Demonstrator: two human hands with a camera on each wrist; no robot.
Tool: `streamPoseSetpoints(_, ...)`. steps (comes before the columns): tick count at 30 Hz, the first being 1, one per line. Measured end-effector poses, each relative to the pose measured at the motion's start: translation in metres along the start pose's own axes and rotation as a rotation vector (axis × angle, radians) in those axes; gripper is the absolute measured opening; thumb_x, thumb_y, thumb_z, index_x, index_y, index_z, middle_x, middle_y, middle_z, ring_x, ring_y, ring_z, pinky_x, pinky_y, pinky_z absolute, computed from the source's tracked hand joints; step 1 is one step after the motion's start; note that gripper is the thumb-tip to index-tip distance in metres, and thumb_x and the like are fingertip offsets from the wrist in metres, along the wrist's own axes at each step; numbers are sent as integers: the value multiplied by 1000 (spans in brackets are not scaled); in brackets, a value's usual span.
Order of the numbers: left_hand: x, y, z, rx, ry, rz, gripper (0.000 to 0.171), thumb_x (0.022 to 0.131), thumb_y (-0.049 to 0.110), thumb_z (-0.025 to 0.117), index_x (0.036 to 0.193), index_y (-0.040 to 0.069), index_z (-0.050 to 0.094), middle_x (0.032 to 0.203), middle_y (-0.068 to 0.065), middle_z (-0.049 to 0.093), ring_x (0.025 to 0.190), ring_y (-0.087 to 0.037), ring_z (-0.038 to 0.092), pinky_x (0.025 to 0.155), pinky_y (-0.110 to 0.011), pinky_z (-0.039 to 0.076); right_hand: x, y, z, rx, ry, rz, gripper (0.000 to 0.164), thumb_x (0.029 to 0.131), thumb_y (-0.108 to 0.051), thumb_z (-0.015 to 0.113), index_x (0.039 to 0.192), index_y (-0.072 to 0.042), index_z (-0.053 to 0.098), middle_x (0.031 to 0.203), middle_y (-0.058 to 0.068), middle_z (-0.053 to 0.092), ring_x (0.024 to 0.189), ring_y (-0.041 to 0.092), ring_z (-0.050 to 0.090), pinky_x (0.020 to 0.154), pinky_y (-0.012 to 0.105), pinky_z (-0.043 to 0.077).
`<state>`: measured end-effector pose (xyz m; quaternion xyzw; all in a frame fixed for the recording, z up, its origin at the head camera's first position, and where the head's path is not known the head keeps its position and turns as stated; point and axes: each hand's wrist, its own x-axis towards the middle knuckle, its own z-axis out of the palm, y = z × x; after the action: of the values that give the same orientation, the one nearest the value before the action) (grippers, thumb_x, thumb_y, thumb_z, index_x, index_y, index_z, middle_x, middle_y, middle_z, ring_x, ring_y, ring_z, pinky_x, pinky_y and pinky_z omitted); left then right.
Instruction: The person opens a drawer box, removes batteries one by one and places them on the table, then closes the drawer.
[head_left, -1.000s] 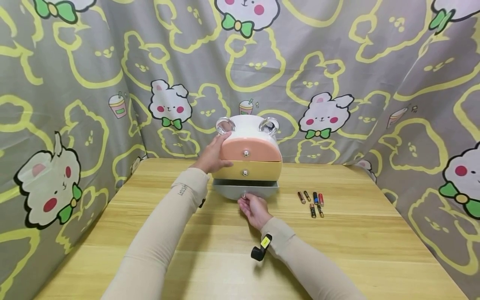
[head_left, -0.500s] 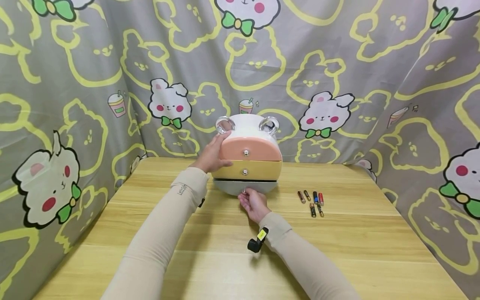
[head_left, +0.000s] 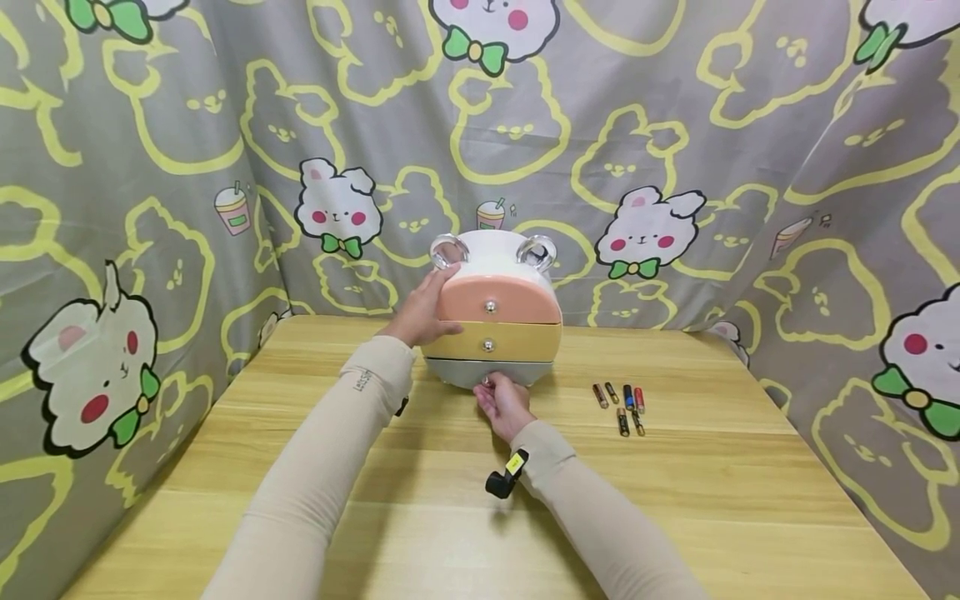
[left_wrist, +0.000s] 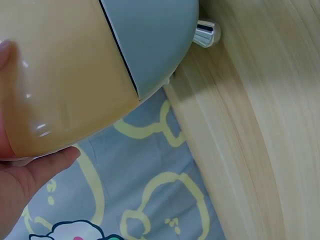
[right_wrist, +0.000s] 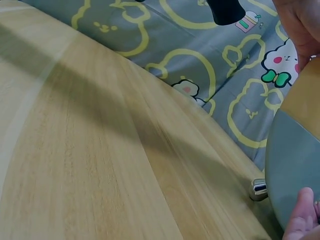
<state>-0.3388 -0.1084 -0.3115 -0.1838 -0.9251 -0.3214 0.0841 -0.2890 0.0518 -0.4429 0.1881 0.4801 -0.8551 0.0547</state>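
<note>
A small round drawer cabinet [head_left: 495, 246] with silver ring ears stands at the back of the table. Its drawers are pink [head_left: 465, 297], yellow [head_left: 517, 342] and grey [head_left: 453, 372], from top to bottom, all flush with the front. My left hand [head_left: 422, 312] rests spread against the cabinet's left side, thumb over the front edge; a straight finger [left_wrist: 54, 162] shows along the side in the left wrist view. At the grey drawer's knob [head_left: 487, 381], my right hand [head_left: 507, 408] pinches with thumb and fingers, partly hiding it.
Several loose batteries [head_left: 623, 422] lie on the wooden table [head_left: 420, 517] to the right of the cabinet. A patterned curtain [head_left: 420, 108] hangs behind and along both sides. Short silver feet [right_wrist: 258, 190] hold the cabinet off the tabletop.
The grey bottom drawer has slid from partly pulled out to closed, with my right hand moving forward on its knob. My left hand has stayed against the cabinet's side.
</note>
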Motion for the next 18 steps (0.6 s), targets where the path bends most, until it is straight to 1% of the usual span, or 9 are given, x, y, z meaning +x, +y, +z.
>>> streamPoseSetpoints(12,-1,1,0,-6,16,4,106,72,8,86,154,27,22,153,-14,30,125,-42,44,102,-55,37,1,0,6,23,33,11,8,89,-6,55,84,0,57,72,5,60,63,11,61,60,16,51)
streamPoseSetpoints(18,-2,-1,0,0,12,11,107,71,10,87,154,27,22,153,-14,30,124,-42,45,103,-55,37,1,1,7,22,64,16,10,91,-7,56,84,0,58,70,5,61,60,9,61,59,16,52)
